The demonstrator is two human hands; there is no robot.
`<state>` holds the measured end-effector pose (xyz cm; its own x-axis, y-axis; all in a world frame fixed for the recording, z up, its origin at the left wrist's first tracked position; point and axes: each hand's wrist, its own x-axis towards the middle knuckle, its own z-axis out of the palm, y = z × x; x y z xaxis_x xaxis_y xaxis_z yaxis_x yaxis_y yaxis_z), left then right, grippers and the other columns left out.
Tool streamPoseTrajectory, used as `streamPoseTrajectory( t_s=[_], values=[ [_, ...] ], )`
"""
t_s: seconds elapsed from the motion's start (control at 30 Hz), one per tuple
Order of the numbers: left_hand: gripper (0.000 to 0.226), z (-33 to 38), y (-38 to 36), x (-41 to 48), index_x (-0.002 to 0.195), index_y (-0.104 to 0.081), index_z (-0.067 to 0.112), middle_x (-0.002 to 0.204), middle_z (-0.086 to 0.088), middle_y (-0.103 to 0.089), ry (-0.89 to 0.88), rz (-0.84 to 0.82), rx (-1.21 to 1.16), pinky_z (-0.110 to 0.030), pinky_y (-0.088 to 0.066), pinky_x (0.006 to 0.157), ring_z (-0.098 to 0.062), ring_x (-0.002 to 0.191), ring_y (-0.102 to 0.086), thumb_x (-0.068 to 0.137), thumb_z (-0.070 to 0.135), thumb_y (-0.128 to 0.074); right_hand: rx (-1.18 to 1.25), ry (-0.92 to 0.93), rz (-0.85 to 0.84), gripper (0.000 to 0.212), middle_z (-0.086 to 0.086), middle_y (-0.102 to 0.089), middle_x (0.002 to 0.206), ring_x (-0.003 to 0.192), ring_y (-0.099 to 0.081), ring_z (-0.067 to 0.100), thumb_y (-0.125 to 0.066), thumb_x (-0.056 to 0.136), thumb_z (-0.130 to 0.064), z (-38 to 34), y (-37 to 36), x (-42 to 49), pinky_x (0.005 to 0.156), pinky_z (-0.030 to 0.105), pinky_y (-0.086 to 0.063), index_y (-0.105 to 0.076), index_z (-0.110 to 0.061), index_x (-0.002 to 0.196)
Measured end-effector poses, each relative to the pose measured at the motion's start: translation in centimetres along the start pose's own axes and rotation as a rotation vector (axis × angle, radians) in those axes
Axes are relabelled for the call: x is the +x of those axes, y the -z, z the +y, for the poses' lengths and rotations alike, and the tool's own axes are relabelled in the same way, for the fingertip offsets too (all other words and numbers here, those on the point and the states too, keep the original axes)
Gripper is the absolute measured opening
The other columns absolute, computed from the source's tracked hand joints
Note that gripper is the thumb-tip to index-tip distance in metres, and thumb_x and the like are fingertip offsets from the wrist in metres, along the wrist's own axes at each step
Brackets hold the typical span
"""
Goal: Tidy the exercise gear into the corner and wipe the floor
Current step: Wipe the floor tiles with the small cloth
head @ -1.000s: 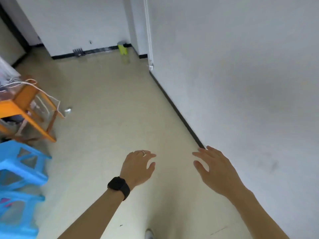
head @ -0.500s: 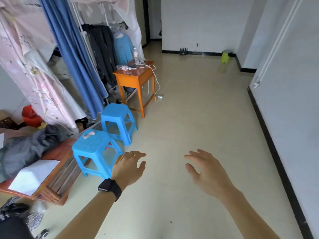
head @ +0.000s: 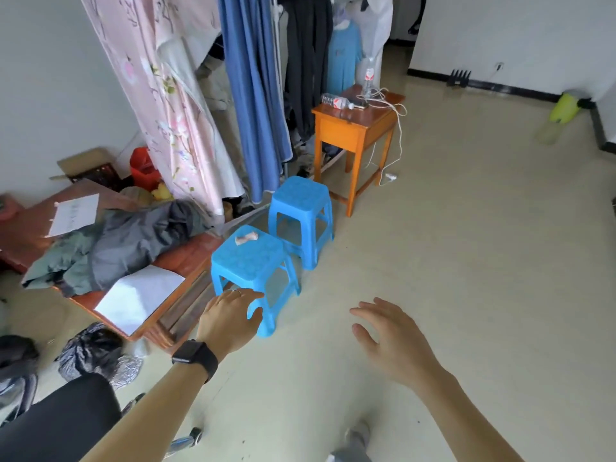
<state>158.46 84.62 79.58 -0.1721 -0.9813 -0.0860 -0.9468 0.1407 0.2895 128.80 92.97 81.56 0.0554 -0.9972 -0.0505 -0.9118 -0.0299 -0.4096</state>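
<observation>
Both hands empty, fingers spread: left hand (head: 230, 316), right hand (head: 393, 341); blue stools (head: 253, 261) just ahead

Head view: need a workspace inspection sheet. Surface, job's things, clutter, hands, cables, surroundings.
Surface: floor pale, glossy, few dark specks.
Job's things: no exercise gear identifiable; shiny metal piece at bottom edge, unclear.
Clutter: near blue stool bearing a crumpled scrap; far blue stool; jackets and papers on low table; dark bags on floor.
Hands: left hand and right hand open, empty.
Cables: white cable trails off orange table to floor.
Surroundings: curtains, hanging clothes.
</observation>
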Motion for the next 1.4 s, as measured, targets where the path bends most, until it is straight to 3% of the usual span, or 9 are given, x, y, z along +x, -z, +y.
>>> streamPoseTrajectory(
  t_s=[0.23, 0.57, 0.73, 0.9, 1.03, 1.13, 1.23, 1.33, 1.4],
  values=[
    [0.038, -5.3, -2.0, 12.8, 0.133, -0.056, 0.042, 0.141, 0.018, -0.054, 0.166, -0.034, -0.011, -0.035, -0.042, 0.106, -0.013, 0.128, -0.051, 0.095, 0.042, -0.048, 0.017, 0.08, -0.137, 0.042, -0.018, -0.043, 0.15, 0.147, -0.024, 0.007, -0.043, 0.102, -0.044, 0.9, -4.9, 17.5, 0.118, 0.026, -0.02, -0.049, -0.035, 0.142],
    [0.041, -14.6, -5.6, 30.6, 0.136, -0.052, 0.042, 0.145, 0.016, -0.049, 0.326, -0.248, 0.045, -0.037, -0.033, 0.11, -0.016, 0.135, -0.043, 0.096, 0.044, -0.043, 0.007, 0.201, -0.338, 0.042, -0.01, -0.052, 0.145, 0.141, -0.037, 0.016, -0.044, 0.101, -0.038, -3.0, -13.7, 40.3, 0.112, 0.028, -0.027, -0.051, -0.026, 0.141],
    [0.042, -20.3, -11.5, 39.1, 0.138, -0.049, 0.041, 0.149, 0.014, -0.045, 0.291, -0.406, 0.022, -0.036, -0.028, 0.113, -0.013, 0.139, -0.037, 0.097, 0.042, -0.042, -0.018, 0.107, -0.433, 0.04, -0.002, -0.063, 0.13, 0.125, -0.052, 0.023, -0.048, 0.099, -0.036, -3.7, -22.5, 49.8, 0.101, 0.034, -0.042, -0.056, -0.022, 0.135],
    [0.049, -24.9, -16.9, 47.2, 0.147, -0.037, 0.037, 0.159, 0.005, -0.028, 0.184, -0.604, 0.068, -0.038, -0.022, 0.116, -0.018, 0.146, -0.024, 0.098, 0.039, -0.041, -0.055, -0.065, -0.541, 0.048, -0.001, -0.05, 0.146, 0.135, -0.045, 0.022, -0.045, 0.1, -0.04, -3.2, -30.6, 56.4, 0.106, 0.034, -0.039, -0.045, -0.024, 0.145],
    [0.06, -28.1, -21.3, 53.9, 0.154, -0.022, 0.03, 0.164, -0.004, -0.013, 0.078, -0.606, 0.133, -0.043, -0.019, 0.118, -0.027, 0.149, -0.015, 0.098, 0.04, -0.042, -0.087, -0.16, -0.521, 0.053, 0.014, -0.057, 0.141, 0.118, -0.062, 0.037, -0.074, 0.077, -0.037, -2.4, -37.9, 61.3, 0.088, 0.046, -0.056, -0.066, -0.013, 0.124],
    [0.065, -30.0, -25.0, 57.6, 0.156, -0.021, 0.025, 0.164, -0.01, -0.014, 0.003, -0.507, 0.145, -0.048, -0.022, 0.118, -0.033, 0.149, -0.016, 0.098, 0.039, -0.048, -0.111, -0.175, -0.372, 0.066, 0.014, -0.038, 0.156, 0.137, -0.044, 0.037, -0.072, 0.08, -0.037, -2.3, -42.3, 63.8, 0.102, 0.049, -0.047, -0.054, -0.015, 0.14],
    [0.066, -31.6, -28.5, 59.5, 0.153, -0.032, 0.022, 0.158, -0.011, -0.032, -0.022, -0.414, 0.123, -0.05, -0.035, 0.112, -0.035, 0.144, -0.032, 0.094, 0.034, -0.06, -0.134, -0.192, -0.39, 0.074, 0.01, -0.018, 0.165, 0.15, -0.022, 0.033, -0.056, 0.09, -0.046, -2.1, -46.0, 64.1, 0.113, 0.056, -0.034, -0.03, -0.021, 0.155],
    [0.054, -32.8, -30.9, 60.2, 0.14, -0.047, 0.028, 0.129, -0.005, -0.059, -0.016, -0.377, 0.112, -0.046, -0.052, 0.082, -0.032, 0.117, -0.054, 0.09, 0.025, -0.065, -0.133, -0.208, -0.535, 0.086, 0.002, 0.01, 0.167, 0.154, 0.001, 0.027, -0.055, 0.092, -0.048, -1.3, -48.6, 62.5, 0.117, 0.057, -0.025, -0.006, -0.025, 0.159],
    [0.047, -33.2, -31.3, 60.7, 0.128, -0.055, 0.028, 0.114, -0.003, -0.062, -0.01, -0.344, 0.095, -0.042, -0.053, 0.061, -0.033, 0.099, -0.058, 0.085, 0.014, -0.067, -0.106, -0.196, -0.587, 0.088, -0.003, 0.024, 0.164, 0.153, 0.013, 0.023, -0.052, 0.094, -0.048, -0.8, -48.4, 62.8, 0.12, 0.053, -0.018, 0.005, -0.029, 0.158]
  ],
)
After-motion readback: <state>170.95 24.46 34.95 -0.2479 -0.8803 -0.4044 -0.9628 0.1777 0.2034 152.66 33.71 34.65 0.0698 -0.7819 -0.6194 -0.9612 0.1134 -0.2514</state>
